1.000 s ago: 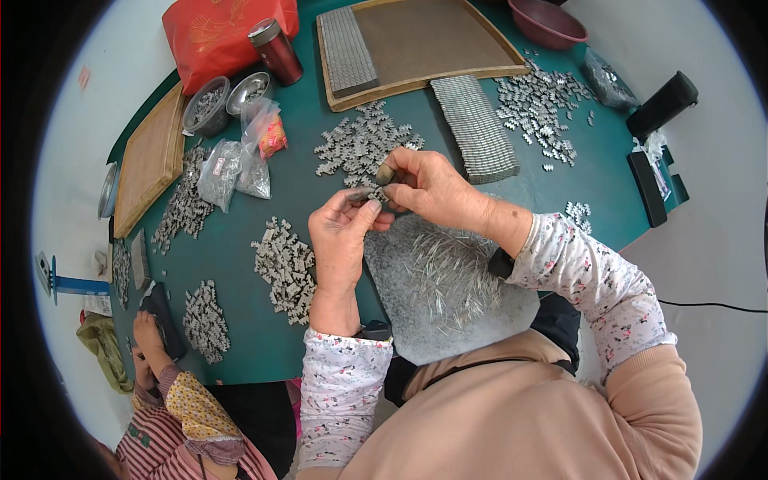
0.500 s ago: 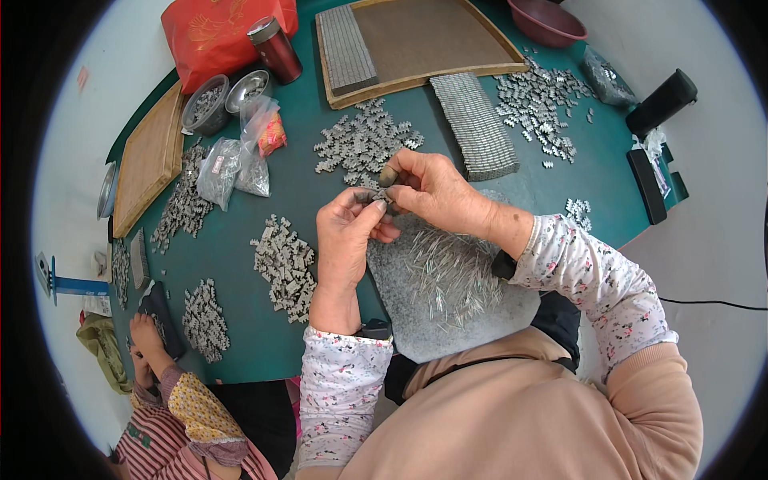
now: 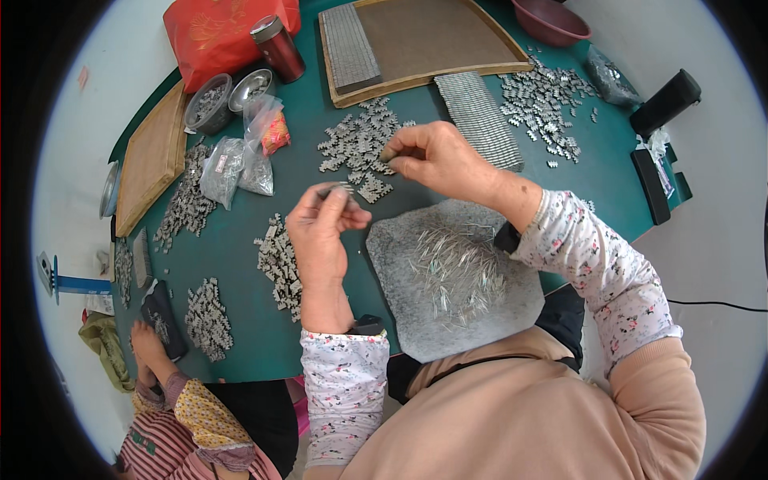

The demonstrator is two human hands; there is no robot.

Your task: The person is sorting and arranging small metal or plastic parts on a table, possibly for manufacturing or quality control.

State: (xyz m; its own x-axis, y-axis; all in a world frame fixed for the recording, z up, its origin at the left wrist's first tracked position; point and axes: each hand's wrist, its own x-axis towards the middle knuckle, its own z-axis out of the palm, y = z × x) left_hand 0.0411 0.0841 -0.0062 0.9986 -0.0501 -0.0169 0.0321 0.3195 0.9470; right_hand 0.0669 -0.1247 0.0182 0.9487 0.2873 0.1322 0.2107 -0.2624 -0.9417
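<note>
Your hands just split: left hand (image 3: 320, 228) still pinching a metal piece (image 3: 336, 189) mid-frame, right hand (image 3: 436, 156) now closed over the pile (image 3: 356, 144) above it.

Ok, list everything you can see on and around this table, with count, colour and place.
Table: one, green, centre.
Grey mat: one, near edge, strewn with thin metal pins.
Metal clip piles: several, silver, across the table.
Woven trays: two, tan, one far centre, one left.
Packed clip blocks: two, grey, by the far tray.
Plastic bags: several, clear, left.
Flask: one, dark red, far left.
Red bag: one, far left.
Small bowls: two, far left.
Basin: one, maroon, far right.
Co-worker's hand: one, lower left.
Left hand: pinching small metal piece.
Right hand: pinching small piece over clips.
</note>
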